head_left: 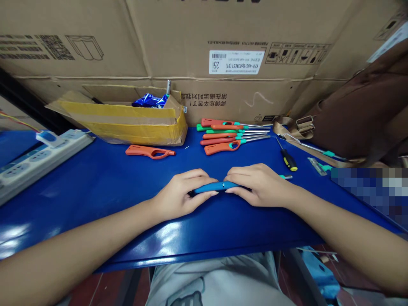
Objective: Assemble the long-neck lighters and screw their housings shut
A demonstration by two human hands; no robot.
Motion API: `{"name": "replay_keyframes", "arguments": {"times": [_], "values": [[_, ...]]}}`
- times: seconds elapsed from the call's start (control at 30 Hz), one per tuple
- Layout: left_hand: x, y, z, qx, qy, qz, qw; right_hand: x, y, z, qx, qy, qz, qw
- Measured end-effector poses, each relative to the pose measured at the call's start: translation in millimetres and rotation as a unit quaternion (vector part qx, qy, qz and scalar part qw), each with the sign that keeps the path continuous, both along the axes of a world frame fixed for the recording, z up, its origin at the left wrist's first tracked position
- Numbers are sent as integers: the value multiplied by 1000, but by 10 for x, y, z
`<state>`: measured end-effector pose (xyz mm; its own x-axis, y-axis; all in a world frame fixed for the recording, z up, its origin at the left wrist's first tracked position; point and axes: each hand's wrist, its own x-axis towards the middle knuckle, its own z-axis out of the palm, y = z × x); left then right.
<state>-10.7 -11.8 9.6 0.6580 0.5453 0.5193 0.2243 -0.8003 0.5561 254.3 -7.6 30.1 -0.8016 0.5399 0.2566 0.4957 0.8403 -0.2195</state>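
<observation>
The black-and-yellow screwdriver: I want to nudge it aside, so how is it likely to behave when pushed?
The screwdriver would probably roll in an arc, since its thick handle gives way to a thin shaft. It should stay stiff, as the shaft looks straight. It may also slide easily, because the blue tabletop looks glossy.

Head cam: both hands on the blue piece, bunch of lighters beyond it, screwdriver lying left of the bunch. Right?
One thing is off: the screwdriver lies to the right of the bunch of lighters, as the head view shows. The rest holds: left hand and right hand are both on the blue piece, with the lighters beyond it.
</observation>
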Motion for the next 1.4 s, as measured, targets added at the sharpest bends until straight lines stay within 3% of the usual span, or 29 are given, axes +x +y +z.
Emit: {"name": "replay_keyframes", "arguments": {"times": [0.3,0.57,0.97,1.13,1.27,1.4], "values": [[4,2,-3,17,-17,11,1000,-23,9,7,2,-4,-12,1000],[11,93,35,-27,-67,74,995,187,173,143,13,-36,-64,997],[15,102,34,-45,-61,94,993,219,188,152,14,-57,-74,996],[32,154,19,-107,-102,158,976,242,202,168,37,-53,-109,992],[13,168,33,-153,-137,149,967,279,219,156,63,-42,-130,989],[4,152,56,-193,-134,147,961,266,213,126,43,-30,-123,991]]}}
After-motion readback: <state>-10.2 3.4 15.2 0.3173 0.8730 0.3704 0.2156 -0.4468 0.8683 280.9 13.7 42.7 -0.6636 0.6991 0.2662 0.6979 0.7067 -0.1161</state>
